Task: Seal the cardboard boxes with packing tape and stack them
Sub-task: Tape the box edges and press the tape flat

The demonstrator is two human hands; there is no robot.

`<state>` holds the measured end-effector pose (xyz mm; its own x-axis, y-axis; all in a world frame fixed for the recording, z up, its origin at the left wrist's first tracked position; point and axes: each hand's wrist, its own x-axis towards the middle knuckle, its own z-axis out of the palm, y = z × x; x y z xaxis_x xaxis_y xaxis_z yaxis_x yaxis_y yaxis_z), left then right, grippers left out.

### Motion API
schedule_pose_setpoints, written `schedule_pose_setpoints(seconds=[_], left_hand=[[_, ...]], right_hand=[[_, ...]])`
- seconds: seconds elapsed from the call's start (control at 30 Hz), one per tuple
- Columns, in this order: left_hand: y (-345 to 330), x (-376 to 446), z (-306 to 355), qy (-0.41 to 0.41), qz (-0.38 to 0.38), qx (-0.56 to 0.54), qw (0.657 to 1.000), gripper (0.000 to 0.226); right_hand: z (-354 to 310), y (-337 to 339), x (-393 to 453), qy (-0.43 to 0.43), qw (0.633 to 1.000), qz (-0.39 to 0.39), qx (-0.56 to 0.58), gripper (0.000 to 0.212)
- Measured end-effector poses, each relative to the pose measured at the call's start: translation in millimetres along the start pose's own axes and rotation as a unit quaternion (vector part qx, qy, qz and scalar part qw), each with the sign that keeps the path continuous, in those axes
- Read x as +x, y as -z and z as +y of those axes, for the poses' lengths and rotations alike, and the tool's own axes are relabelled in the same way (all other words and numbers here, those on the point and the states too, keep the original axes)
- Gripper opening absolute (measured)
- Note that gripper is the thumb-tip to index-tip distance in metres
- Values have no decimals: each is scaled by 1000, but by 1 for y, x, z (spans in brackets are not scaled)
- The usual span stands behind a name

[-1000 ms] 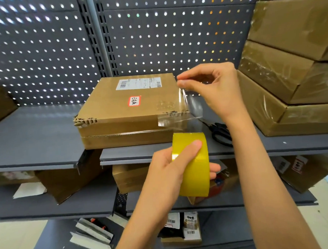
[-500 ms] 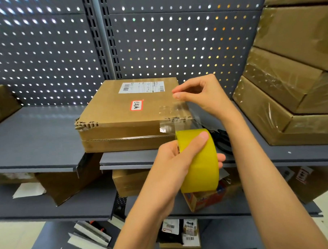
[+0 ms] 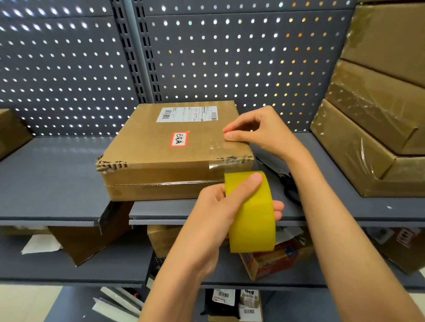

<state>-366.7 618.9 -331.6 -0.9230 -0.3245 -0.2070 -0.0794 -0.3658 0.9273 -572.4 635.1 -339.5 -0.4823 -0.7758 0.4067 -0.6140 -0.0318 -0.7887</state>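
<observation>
tape strip (image 3: pixel 227 157) from roll (image 3: pixel 251 212) onto box (image 3: pixel 162 148)

One tape roll (image 3: pixel 251 215), two hands, one scissors (image 3: pixel 289 189).

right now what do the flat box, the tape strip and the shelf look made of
Flat box: corrugated cardboard, matte brown; fluting shows at its torn front edge.
Tape strip: thin clear glossy film, probably plastic; the cardboard shows through.
Shelf: smooth matte grey, likely painted metal, though unsure.

The right hand (image 3: pixel 266 134) presses tape onto the box (image 3: pixel 172 150); the left hand (image 3: pixel 223 209) grips the roll (image 3: pixel 251 215).
</observation>
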Motion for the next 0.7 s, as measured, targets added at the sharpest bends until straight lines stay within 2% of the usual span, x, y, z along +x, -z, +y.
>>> schedule_pose_setpoints(seconds=[0.13, 0.27, 0.4, 0.5, 0.53, 0.6, 0.63, 0.7], left_hand=[[2, 2, -3, 8, -1, 5, 1000, 28], [3, 3, -5, 9, 1, 10, 1000, 28], [2, 3, -7, 4, 9, 5, 1000, 25], [0, 3, -9, -2, 24, -4, 1000, 24], [-1, 3, -10, -4, 28, -2, 1000, 23], [-2, 3, -11, -5, 33, 0, 999, 24], [-2, 4, -12, -5, 34, 1, 999, 24], [-2, 5, -15, -13, 37, -2, 999, 26]], right_hand=[[7, -2, -2, 6, 1000, 4, -8, 9], [11, 0, 0, -10, 997, 3, -73, 14], [11, -1, -1, -43, 997, 2, -58, 39], [2, -6, -7, -15, 993, 46, -109, 24], [-3, -7, -12, 2, 993, 77, -93, 18], [-19, -9, -26, 12, 995, 104, -4, 26], [-24, -9, -33, -3, 995, 88, 37, 34], [-29, -10, -45, -47, 998, 19, 48, 54]])
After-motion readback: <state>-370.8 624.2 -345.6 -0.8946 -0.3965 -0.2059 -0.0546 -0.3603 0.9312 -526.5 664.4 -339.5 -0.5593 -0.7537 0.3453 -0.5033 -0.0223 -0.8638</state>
